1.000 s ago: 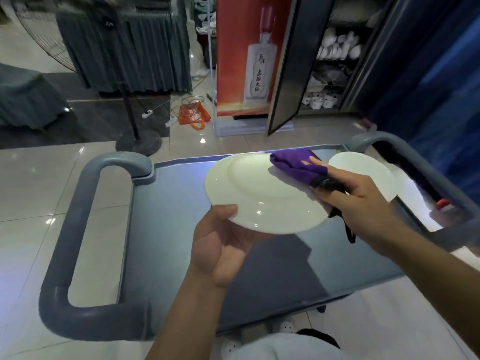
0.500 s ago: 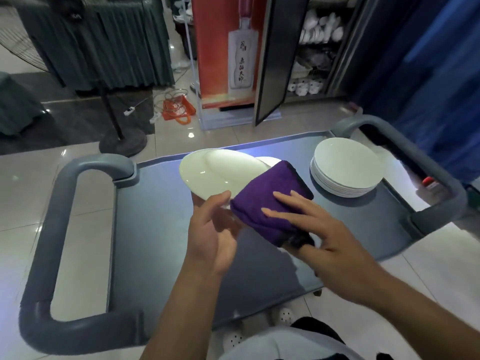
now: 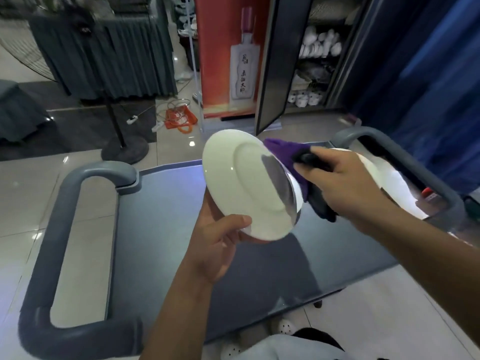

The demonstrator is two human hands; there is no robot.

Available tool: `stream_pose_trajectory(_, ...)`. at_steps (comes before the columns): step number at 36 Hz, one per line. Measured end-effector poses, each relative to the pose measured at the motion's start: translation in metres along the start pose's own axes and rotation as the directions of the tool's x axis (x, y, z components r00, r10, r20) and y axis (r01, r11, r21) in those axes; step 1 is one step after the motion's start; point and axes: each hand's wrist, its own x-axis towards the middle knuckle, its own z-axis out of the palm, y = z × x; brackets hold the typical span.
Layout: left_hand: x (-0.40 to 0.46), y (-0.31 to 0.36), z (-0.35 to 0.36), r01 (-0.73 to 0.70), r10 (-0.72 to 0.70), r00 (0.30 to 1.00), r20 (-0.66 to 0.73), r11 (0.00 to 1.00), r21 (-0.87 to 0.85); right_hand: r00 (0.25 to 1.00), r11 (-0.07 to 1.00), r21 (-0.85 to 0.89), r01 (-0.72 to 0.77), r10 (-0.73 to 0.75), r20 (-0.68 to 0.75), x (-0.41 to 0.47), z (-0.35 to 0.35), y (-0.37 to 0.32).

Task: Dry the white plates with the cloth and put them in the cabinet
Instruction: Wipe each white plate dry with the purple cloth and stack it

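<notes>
A white plate (image 3: 241, 183) is tilted steeply on edge above the grey cart top (image 3: 161, 229). My left hand (image 3: 215, 245) grips its lower rim, thumb on the face turned toward me. My right hand (image 3: 345, 188) holds the purple cloth (image 3: 283, 152) against the far side of the plate, at its right rim. A stack of white plates (image 3: 384, 180) sits on the cart's right end, mostly hidden behind my right hand. The cabinet (image 3: 314, 63) stands beyond the cart with its dark door (image 3: 272, 74) swung open and white crockery on the shelves.
Thick grey cart handles loop at the left (image 3: 52, 229) and the right (image 3: 405, 154). A fan stand base (image 3: 124, 149) and an orange bag (image 3: 179, 118) lie on the tiled floor beyond. A red banner (image 3: 231, 55) stands left of the cabinet; a blue curtain (image 3: 428, 87) hangs at the right.
The plate has been tipped up toward vertical. The cloth has gone from the near face of the plate to its far right side with my right hand.
</notes>
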Motion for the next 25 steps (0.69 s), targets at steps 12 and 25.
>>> stream_pose_trajectory(12,-0.007,0.021,-0.013,0.048,-0.048,0.998,0.03,0.999,0.025,0.934,0.973,0.09,0.212,-0.229,0.274,-0.025,0.056,0.006)
stream_pose_trajectory(25,-0.003,0.021,-0.032,0.135,-0.144,0.989,-0.03,0.969,-0.207,0.998,0.943,0.331,-0.019,-0.004,0.07,-0.078,0.026,0.064)
